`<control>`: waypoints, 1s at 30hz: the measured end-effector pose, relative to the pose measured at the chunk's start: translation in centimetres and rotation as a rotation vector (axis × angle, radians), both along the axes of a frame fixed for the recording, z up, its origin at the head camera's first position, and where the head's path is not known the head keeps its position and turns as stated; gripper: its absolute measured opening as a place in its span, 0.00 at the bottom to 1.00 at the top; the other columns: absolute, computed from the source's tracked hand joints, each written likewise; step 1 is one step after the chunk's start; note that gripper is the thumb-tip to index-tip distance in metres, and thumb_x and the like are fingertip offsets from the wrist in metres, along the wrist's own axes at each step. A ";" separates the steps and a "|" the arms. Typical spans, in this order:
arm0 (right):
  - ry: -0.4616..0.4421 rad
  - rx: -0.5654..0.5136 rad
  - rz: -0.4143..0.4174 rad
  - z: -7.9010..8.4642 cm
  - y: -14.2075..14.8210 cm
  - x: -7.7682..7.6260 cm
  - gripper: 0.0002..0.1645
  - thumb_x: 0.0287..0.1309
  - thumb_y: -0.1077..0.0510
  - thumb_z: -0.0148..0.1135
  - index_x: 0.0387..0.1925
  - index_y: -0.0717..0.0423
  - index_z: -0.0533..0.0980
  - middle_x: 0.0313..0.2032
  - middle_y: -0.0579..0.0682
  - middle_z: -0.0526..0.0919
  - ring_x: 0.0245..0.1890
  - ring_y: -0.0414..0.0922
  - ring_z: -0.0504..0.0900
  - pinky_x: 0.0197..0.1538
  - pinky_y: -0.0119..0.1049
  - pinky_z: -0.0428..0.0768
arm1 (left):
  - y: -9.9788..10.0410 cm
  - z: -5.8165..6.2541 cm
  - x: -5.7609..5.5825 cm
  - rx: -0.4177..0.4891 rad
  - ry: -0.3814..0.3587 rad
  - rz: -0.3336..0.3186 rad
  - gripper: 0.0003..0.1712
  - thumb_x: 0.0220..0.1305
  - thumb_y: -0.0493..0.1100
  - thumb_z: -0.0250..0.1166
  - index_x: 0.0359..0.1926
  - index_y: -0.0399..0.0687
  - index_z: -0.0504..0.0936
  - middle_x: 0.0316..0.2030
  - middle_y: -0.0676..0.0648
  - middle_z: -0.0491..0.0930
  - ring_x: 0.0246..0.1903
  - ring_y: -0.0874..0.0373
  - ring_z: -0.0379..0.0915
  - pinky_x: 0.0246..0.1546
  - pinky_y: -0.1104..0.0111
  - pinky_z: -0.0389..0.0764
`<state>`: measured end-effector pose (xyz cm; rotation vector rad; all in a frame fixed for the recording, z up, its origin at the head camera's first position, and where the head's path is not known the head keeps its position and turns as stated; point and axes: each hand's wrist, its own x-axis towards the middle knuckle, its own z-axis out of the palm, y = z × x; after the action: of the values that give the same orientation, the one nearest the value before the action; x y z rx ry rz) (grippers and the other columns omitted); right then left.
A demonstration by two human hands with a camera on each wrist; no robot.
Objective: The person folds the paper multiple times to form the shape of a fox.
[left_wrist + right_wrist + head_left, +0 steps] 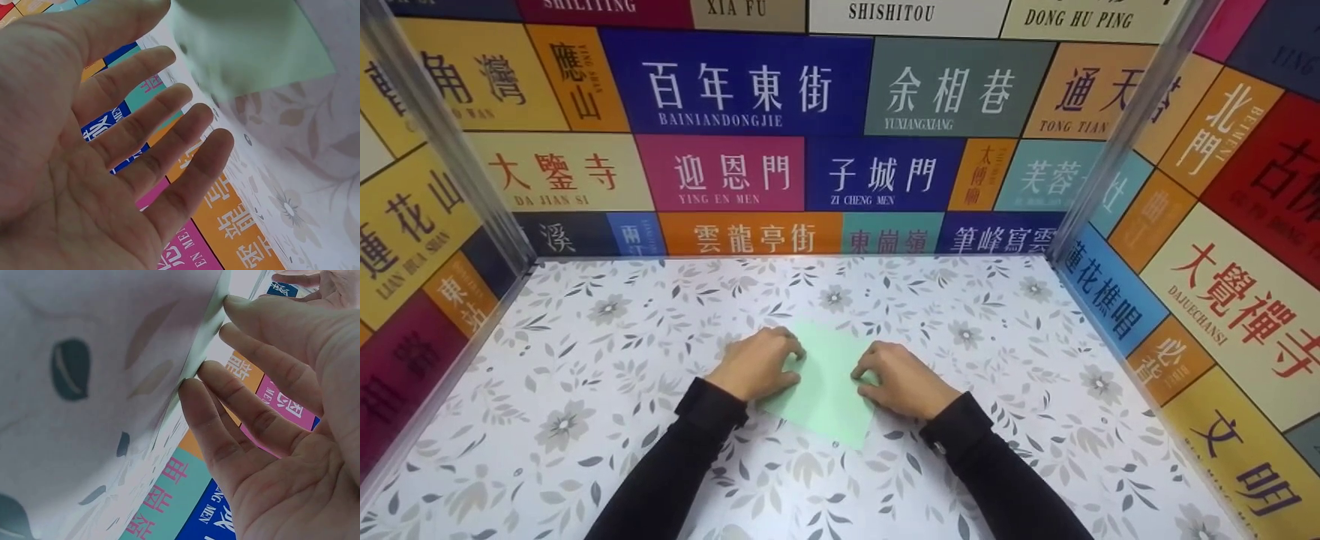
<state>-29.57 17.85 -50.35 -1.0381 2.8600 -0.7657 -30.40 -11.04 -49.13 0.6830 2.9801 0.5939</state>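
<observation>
A pale green sheet of paper [829, 390] lies on the flower-patterned tabletop, turned so that one corner points toward the person. At its left side is my left hand [761, 365], with the fingers overlapping the paper in the head view. The left wrist view shows this palm with the fingers spread and gently bent, nothing gripped, beside the green paper [253, 48]. My right hand [906, 381] is at the opposite side of the sheet. In the right wrist view its fingertips [194, 388] rest on the paper's edge with the fingers only slightly bent.
The white tabletop [562, 427] bears a grey leaf and flower print. Behind it stands a wall [735, 82] of colourful panels with Chinese lettering, and similar panels [1222, 300] flank both sides. Clear upright strips [1110, 165] mark the corners.
</observation>
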 end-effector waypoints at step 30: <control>0.080 0.011 0.038 -0.6 1.0 2.6 0.10 0.72 0.62 0.79 0.52 0.59 0.94 0.52 0.55 0.93 0.55 0.54 0.91 0.64 0.53 0.92 | 0.7 0.3 1.0 -0.038 -0.031 -0.023 0.21 0.68 0.40 0.84 0.61 0.45 0.95 0.59 0.39 0.94 0.62 0.38 0.90 0.67 0.42 0.91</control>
<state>-26.98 18.90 -50.99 -1.1436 2.8981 -0.7218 -29.37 -10.34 -48.86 0.6980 2.9428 0.5402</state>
